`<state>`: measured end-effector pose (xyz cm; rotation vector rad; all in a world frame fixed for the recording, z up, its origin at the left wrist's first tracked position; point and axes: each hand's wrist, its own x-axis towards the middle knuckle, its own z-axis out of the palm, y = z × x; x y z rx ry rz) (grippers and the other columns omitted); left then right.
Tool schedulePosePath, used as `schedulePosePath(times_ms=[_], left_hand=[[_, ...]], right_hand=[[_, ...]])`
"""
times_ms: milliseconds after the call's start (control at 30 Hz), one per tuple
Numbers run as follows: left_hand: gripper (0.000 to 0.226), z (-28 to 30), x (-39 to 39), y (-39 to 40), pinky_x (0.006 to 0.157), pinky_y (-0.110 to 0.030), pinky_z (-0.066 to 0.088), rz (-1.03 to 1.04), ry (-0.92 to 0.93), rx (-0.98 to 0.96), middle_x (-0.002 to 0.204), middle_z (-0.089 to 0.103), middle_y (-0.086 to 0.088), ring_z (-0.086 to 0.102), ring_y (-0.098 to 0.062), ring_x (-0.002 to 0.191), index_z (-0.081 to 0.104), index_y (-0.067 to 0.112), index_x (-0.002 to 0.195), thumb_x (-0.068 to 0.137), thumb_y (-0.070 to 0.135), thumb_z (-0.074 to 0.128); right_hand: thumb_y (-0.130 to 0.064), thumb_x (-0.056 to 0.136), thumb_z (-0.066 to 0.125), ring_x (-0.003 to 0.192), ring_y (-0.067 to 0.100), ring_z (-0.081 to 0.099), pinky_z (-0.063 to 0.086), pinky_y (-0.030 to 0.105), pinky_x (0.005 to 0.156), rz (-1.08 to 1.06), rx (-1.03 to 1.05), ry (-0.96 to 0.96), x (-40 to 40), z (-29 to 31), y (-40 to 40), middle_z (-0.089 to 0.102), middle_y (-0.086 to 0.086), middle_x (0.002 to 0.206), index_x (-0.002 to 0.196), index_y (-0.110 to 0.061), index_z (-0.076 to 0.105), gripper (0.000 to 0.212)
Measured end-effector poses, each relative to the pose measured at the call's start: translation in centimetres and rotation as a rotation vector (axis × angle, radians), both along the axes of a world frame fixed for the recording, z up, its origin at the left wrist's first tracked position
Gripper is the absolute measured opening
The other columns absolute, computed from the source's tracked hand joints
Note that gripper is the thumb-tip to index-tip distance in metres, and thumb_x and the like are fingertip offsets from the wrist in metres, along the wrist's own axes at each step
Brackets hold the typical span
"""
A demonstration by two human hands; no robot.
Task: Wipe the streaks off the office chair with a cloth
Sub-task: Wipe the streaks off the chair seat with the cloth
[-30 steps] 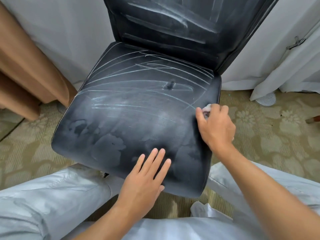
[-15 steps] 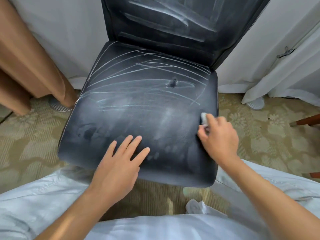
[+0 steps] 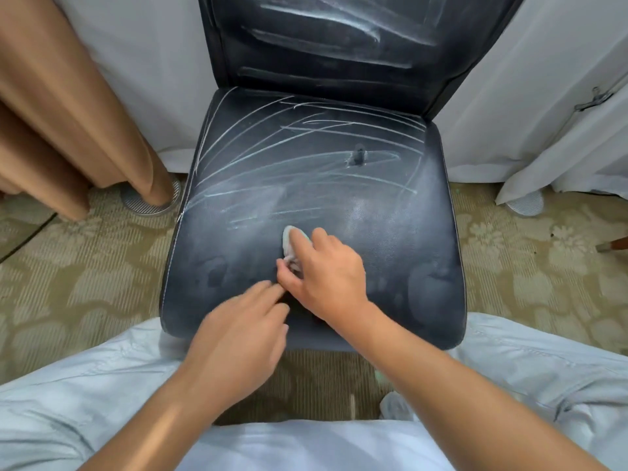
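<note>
Seen from above: right hand (image 3: 326, 270) pressing a small pale cloth (image 3: 293, 244) onto the black office chair (image 3: 384, 232) seat, fingers curled over the cloth, thumb pinching its near edge. Left hand (image 3: 243, 329) just beside and slightly nearer than that grip, blurred, fingers loosely extended toward the seat's front edge, holding nothing.

Roughly partway through, by the look of it. Nearer than the grip and to either side: smudged dull patches, few sharp lines. Beyond the grip: many white streaks (image 3: 306, 144) criss-crossing the rear of the seat. Further still: broad chalky marks across the backrest (image 3: 339, 39), apparently untouched.

No containers in view.
</note>
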<state>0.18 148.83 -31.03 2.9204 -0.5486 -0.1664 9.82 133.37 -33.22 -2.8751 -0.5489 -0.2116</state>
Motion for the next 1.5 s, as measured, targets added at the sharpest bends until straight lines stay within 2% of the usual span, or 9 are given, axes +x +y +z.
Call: schedulePosePath(times_ms=[133,233,333,567,700,867,1033,1333,1500], left_hand=[[0.057,0.5,0.0,4.1,0.063,-0.045,0.062,0.214,0.16,0.109,0.138,0.057,-0.021,0.063,-0.043,0.118,0.072,0.018,0.123,0.069,0.02,0.089],[0.08,0.9,-0.4,3.4,0.092,-0.039,0.058,0.212,0.276,0.188,0.17,0.0,-0.024,0.014,-0.052,0.155,0.022,0.043,0.163,0.096,0.039,0.067],[0.077,1.4,-0.7,2.6,0.109,-0.034,0.047,0.208,0.416,0.195,0.165,-0.037,-0.01,-0.022,-0.044,0.156,-0.018,0.044,0.161,0.109,0.038,0.038],[0.083,1.8,-0.8,1.4,0.118,-0.044,0.036,0.207,0.484,0.262,0.169,-0.019,-0.024,-0.002,-0.056,0.154,-0.009,0.04,0.164,0.105,0.034,0.048],[0.092,2.2,-0.4,1.7,0.094,-0.06,0.056,0.12,0.446,0.294,0.141,0.051,-0.033,0.048,-0.065,0.125,0.06,0.034,0.146,0.06,0.038,0.092],[0.081,1.9,-1.1,1.2,0.128,-0.051,0.01,0.173,0.478,0.26,0.167,-0.028,-0.023,-0.007,-0.051,0.155,-0.016,0.039,0.163,0.107,0.036,0.043],[0.085,2.2,-1.1,0.0,0.129,-0.054,0.001,0.124,0.556,0.267,0.163,-0.039,-0.022,-0.019,-0.054,0.154,-0.013,0.037,0.164,0.105,0.029,0.047],[0.086,2.9,-0.7,-0.2,0.127,-0.058,0.008,0.118,0.666,0.276,0.171,-0.006,-0.015,-0.008,-0.048,0.155,0.0,0.039,0.165,0.099,0.039,0.056],[0.082,2.9,-0.6,0.1,0.127,-0.062,0.0,0.089,0.685,0.273,0.164,-0.04,-0.016,-0.024,-0.05,0.154,-0.001,0.036,0.166,0.103,0.033,0.05]], right_hand=[[-0.052,0.087,0.058,0.071,0.031,0.06,0.032,0.029,0.053,-0.147,-0.059,0.027,1.8,0.3,-6.0,0.052,0.001,0.083,0.106,-0.03,0.063,0.029],[-0.048,0.092,0.052,0.071,0.034,0.053,0.039,0.034,0.062,-0.578,-0.035,0.059,4.1,0.7,-13.8,0.053,0.008,0.093,0.11,-0.028,0.059,0.029],[-0.047,0.093,0.048,0.074,0.034,0.051,0.039,0.037,0.07,-0.765,0.005,0.133,5.6,1.0,-16.2,0.051,0.009,0.096,0.11,-0.026,0.061,0.03],[-0.045,0.081,0.057,0.067,0.033,0.058,0.033,0.03,0.055,-0.34,0.128,0.048,2.3,0.6,1.3,0.053,0.004,0.084,0.09,-0.024,0.061,0.024],[-0.045,0.078,0.066,0.062,0.025,0.052,0.024,0.028,0.052,0.09,0.124,0.051,0.0,0.6,7.0,0.049,0.001,0.077,0.087,-0.021,0.062,0.026],[-0.045,0.083,0.063,0.071,0.034,0.061,0.034,0.03,0.054,-0.167,0.003,-0.001,3.6,0.1,-1.3,0.052,0.003,0.083,0.097,-0.027,0.065,0.023],[-0.044,0.09,0.049,0.073,0.035,0.056,0.036,0.034,0.067,-0.616,0.031,0.089,6.8,1.6,-8.7,0.047,0.001,0.083,0.092,-0.024,0.062,0.024],[-0.062,0.089,0.058,0.061,0.021,0.052,0.032,0.028,0.048,0.264,0.087,0.056,-0.2,1.1,11.1,0.046,-0.004,0.072,0.077,-0.024,0.063,0.041],[-0.052,0.091,0.061,0.07,0.028,0.062,0.038,0.029,0.052,0.033,0.007,-0.123,4.6,0.1,3.4,0.055,0.0,0.082,0.092,-0.028,0.07,0.026]])
